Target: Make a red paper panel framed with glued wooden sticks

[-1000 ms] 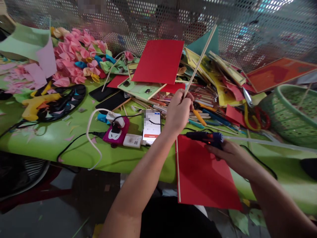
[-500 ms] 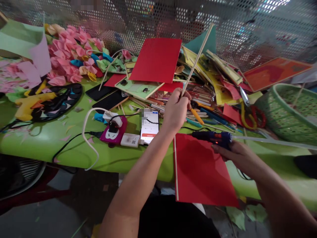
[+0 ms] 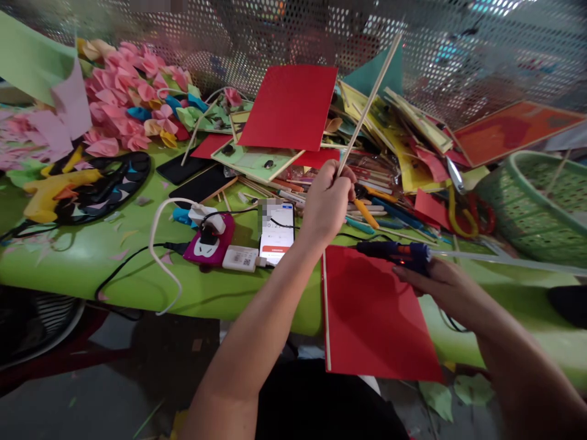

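My left hand (image 3: 329, 198) is closed around the lower end of a thin wooden stick (image 3: 369, 105), which slants up and to the right. In my right hand (image 3: 428, 278) is a dark blue glue gun (image 3: 400, 255) with a small red light lit; a long clear glue stick (image 3: 481, 258) runs out of its back. The nozzle points left, over the top edge of a sheet of red card (image 3: 380, 324). That card lies at the table's front edge and overhangs it, with a pale wooden strip (image 3: 326, 311) along its left side.
A lit phone (image 3: 277, 235) and a magenta power strip (image 3: 210, 241) with cables sit left of my forearm. Behind are another red card (image 3: 288, 107), pens and scissors (image 3: 461, 208). A green basket (image 3: 541, 208) stands right; pink paper flowers (image 3: 132, 91) and a yellow glue gun (image 3: 55, 192) lie left.
Both hands hold nearly the same pose, stick and glue gun still gripped. The view has shifted very slightly; the stick's tip sits a touch higher and further right.
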Motion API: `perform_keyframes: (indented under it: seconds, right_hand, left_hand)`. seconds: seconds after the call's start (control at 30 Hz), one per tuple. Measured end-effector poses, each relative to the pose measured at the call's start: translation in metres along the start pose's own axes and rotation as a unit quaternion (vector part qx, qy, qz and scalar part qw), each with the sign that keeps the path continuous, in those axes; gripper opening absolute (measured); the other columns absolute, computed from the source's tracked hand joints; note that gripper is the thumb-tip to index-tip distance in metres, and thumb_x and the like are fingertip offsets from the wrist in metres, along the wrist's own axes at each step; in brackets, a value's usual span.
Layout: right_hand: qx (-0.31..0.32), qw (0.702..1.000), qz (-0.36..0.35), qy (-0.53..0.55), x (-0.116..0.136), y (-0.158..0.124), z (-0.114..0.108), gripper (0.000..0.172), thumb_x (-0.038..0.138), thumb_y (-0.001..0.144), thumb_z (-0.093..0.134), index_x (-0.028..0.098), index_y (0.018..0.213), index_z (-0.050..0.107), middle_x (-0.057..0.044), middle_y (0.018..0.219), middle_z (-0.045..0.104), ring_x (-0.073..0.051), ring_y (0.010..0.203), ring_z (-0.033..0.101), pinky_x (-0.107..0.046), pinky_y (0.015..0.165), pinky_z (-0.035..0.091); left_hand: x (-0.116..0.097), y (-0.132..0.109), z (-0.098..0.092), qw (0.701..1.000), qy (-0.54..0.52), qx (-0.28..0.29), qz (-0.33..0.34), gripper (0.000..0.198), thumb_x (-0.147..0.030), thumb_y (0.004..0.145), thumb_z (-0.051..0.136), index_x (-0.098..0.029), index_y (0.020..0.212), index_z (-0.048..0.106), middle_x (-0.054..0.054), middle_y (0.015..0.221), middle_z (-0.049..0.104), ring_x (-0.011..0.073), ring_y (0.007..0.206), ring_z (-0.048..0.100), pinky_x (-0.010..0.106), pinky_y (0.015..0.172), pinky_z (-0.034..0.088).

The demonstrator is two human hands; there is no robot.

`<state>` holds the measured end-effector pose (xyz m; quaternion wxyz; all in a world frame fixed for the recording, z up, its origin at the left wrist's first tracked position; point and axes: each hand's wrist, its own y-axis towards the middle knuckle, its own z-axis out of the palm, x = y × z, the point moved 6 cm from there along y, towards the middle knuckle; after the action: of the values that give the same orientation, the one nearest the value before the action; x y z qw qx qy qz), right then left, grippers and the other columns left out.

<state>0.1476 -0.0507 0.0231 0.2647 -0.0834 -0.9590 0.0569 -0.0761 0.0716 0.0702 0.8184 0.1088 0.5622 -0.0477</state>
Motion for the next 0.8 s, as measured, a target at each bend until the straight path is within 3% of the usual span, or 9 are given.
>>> perform_keyframes:
  seconds: [0.2,0.43,0.67,0.8]
  right_hand:
    - [0.017,1.000,-0.010,-0.011,0.008,0.002,0.005,0.063,0.083,0.078,0.055,0.025,0.053,0.053,0.002,0.048,0.042,-0.016,0.048,0.043,-0.031,0.049,0.031]
    - [0.014,0.999,0.029,-0.011,-0.009,-0.005,-0.005,0.064,0.086,0.073,0.055,0.026,0.054,0.044,0.004,0.046,0.034,-0.014,0.045,0.035,-0.030,0.045,0.026]
    - [0.019,0.995,0.063,0.079,-0.012,-0.009,-0.006,0.063,0.085,0.068,0.063,0.022,0.070,0.060,0.007,0.052,0.030,-0.012,0.046,0.029,-0.028,0.044,0.020]
    - [0.013,0.995,0.059,0.074,-0.008,-0.008,-0.005,0.060,0.082,0.070,0.064,0.023,0.065,0.056,0.007,0.052,0.030,-0.011,0.046,0.028,-0.027,0.044,0.018]
  left_hand:
    - [0.001,-0.001,-0.001,1.000,0.004,0.001,0.002,0.014,-0.009,0.084,0.043,-0.022,0.079,0.045,-0.003,0.069,0.049,0.0080,0.060,0.044,0.016,0.051,0.038]
    - [0.006,0.001,-0.002,1.000,0.017,-0.004,0.001,0.010,-0.012,0.084,0.045,-0.022,0.082,0.048,-0.003,0.069,0.050,0.0083,0.059,0.046,0.016,0.046,0.031]
    - [0.006,0.003,-0.002,0.999,0.029,-0.014,-0.015,0.011,-0.010,0.083,0.043,-0.021,0.082,0.046,-0.004,0.068,0.050,0.0072,0.059,0.048,0.016,0.046,0.027]
    - [0.008,0.003,-0.002,0.999,0.030,-0.017,-0.024,0.011,-0.010,0.083,0.044,-0.021,0.081,0.045,-0.004,0.067,0.050,0.0068,0.059,0.049,0.017,0.046,0.024]
